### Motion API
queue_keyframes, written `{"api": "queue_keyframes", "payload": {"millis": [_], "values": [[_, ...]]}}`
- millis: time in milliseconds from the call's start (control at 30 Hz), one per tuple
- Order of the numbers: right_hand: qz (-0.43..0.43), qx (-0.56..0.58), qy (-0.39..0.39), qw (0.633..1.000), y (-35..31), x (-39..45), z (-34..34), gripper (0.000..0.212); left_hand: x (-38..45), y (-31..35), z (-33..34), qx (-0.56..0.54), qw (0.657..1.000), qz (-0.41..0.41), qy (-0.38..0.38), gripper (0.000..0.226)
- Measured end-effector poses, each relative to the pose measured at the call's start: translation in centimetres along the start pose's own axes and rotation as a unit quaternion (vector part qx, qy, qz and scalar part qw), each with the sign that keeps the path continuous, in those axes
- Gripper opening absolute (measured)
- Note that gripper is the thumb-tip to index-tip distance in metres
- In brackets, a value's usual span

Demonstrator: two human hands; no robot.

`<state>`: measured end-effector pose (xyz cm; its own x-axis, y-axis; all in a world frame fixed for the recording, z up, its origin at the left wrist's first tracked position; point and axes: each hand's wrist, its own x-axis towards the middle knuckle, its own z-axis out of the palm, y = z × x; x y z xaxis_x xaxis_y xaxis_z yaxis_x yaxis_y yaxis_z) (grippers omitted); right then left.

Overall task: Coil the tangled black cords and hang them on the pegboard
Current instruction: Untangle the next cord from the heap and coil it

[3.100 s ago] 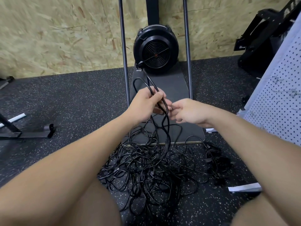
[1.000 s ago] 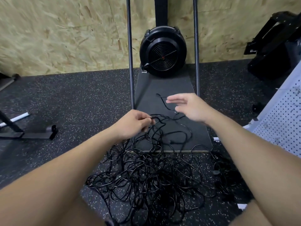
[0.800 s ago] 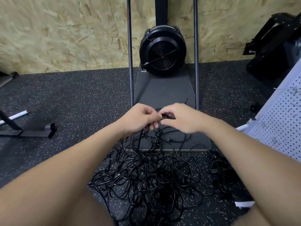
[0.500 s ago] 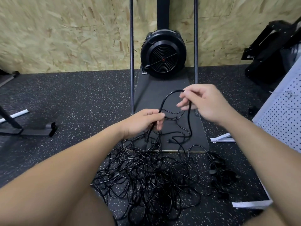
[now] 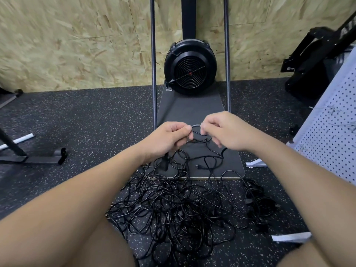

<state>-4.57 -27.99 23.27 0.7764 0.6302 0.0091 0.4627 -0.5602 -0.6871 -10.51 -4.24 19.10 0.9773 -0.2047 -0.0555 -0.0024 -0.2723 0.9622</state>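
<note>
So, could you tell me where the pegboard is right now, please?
The white pegboard leans at the right edge of the head view, right of the right hand and beyond the tangled black cords.

The dark speckled floor (image 5: 86, 120) carries a tangled heap of black cords (image 5: 179, 205) — partly lapping onto a grey mat (image 5: 190, 108) — with a black fan (image 5: 189, 70) standing at the mat's far end.

A home-style gym or training room: a black fan-wheel exercise machine (image 5: 189, 67) stands on speckled rubber flooring (image 5: 86, 120) against a chipboard wall (image 5: 77, 41). Left of the machine lies a black steel equipment base (image 5: 32, 158); to its right leans a white pegboard (image 5: 331, 135).
</note>
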Motion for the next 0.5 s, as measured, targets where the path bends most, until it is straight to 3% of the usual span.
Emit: {"api": "queue_keyframes", "payload": {"millis": [67, 167, 267, 333, 433, 500], "values": [[0.02, 0.179, 0.022, 0.983, -0.1, 0.4, 0.2, 0.03, 0.0, 0.4, 0.2, -0.037, 0.999, 0.014, 0.002, 0.035], [0.01, 0.442, 0.006, 0.897, -0.7, 0.7, 0.4, 0.031, 0.0, 0.7, 1.0, -0.063, 0.997, 0.035, -0.002, 0.033], [0.017, 0.559, 0.033, 0.829, -1.0, 1.2, 0.8, 0.027, 0.2, 0.5, 1.8, -0.062, 0.998, 0.031, 0.005, 0.026], [0.038, 0.528, 0.072, 0.845, -0.7, 1.6, 0.7, 0.031, 0.2, 0.6, 1.9, -0.023, 0.999, 0.024, 0.01, 0.031], [0.067, 0.29, 0.095, 0.95, 0.4, 1.8, -0.6, 0.051, 0.0, 0.9, 1.2, 0.024, 0.999, 0.026, 0.005, 0.042], [0.089, 0.207, 0.064, 0.972, 1.3, 1.8, -1.2, 0.059, 0.0, 1.0, 0.7, 0.024, 0.999, 0.028, 0.023, 0.041]]}}
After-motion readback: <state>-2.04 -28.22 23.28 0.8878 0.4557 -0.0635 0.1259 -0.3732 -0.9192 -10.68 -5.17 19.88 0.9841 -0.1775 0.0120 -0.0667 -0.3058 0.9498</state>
